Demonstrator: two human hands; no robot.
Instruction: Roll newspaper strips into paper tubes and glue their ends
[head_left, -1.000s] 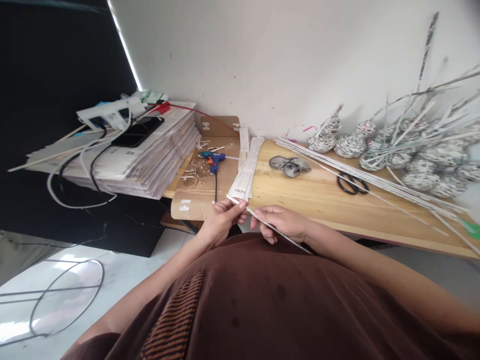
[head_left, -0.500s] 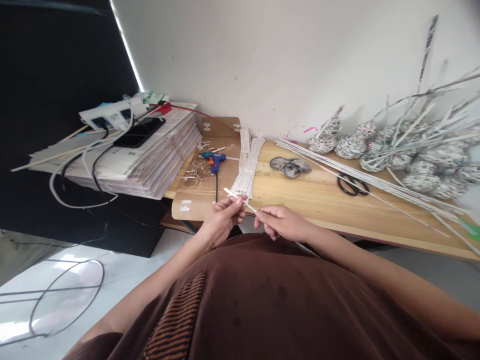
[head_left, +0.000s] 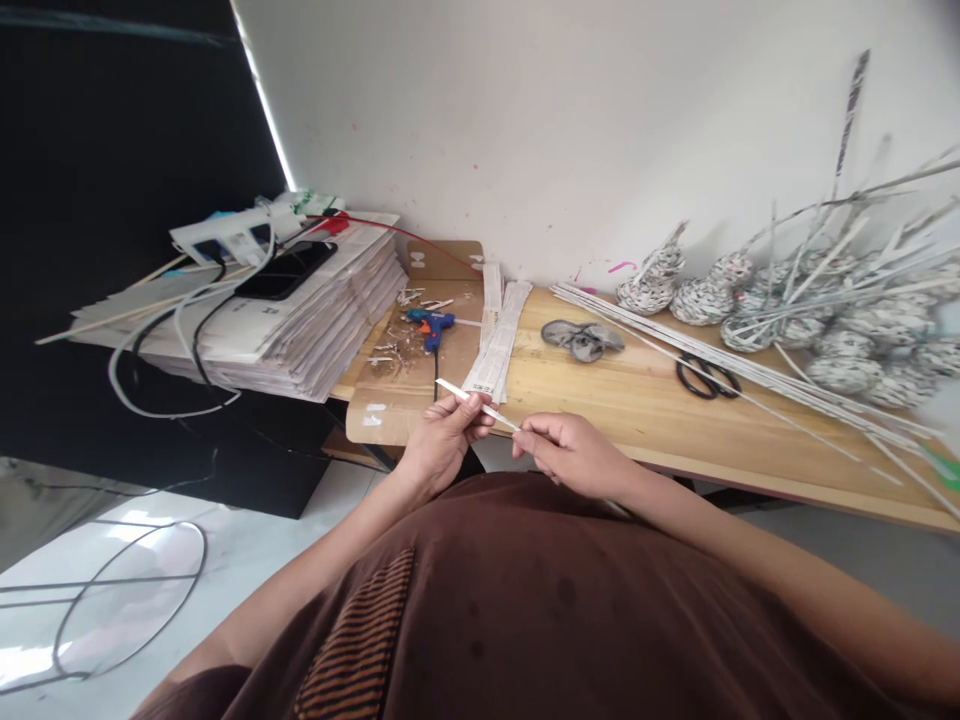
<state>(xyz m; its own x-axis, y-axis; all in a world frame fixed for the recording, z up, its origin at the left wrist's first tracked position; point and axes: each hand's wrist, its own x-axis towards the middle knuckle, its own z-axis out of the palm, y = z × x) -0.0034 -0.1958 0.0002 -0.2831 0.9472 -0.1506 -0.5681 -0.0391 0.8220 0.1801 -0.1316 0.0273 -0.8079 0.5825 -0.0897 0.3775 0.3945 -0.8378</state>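
Glue gun [head_left: 436, 329] and paper strips [head_left: 504, 345] clutter the table [head_left: 622, 400]. By its near edge my left fingers [head_left: 469, 403] and right fingers [head_left: 531, 440] pinch a paper stick [head_left: 453, 389], more tip poking out than before.

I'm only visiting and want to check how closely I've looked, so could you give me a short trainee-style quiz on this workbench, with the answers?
1. Multiple choice: What do the left hand and the right hand hold between them?
a) black-handled scissors
b) a thin paper stick
c) the red cable
2. True or false: The blue glue gun lies on the brown cardboard.
3. Fill in the blank: The black smartphone lies on top of the ____.

Key
1. b
2. True
3. paper stack
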